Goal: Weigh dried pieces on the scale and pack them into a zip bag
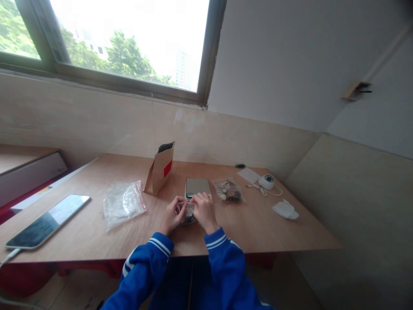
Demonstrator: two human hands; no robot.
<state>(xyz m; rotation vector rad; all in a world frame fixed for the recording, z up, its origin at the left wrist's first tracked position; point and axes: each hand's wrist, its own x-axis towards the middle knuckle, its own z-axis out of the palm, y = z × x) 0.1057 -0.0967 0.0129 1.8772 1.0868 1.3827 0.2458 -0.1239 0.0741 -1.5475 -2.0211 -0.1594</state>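
Both hands pinch a small filled bag near the table's near edge.
Left hand [172, 215] and right hand [204, 210] close fingers on the small bag [189, 213], just before the scale [197, 187]; bare wood [258, 224] lies right.

Brown paper bag [159, 169], tablet [48, 221], empty zip bags [123, 203], white tissue [285, 209]

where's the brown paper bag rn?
Head view: paper bag stands upright left of the scale, behind the empty zip bags.
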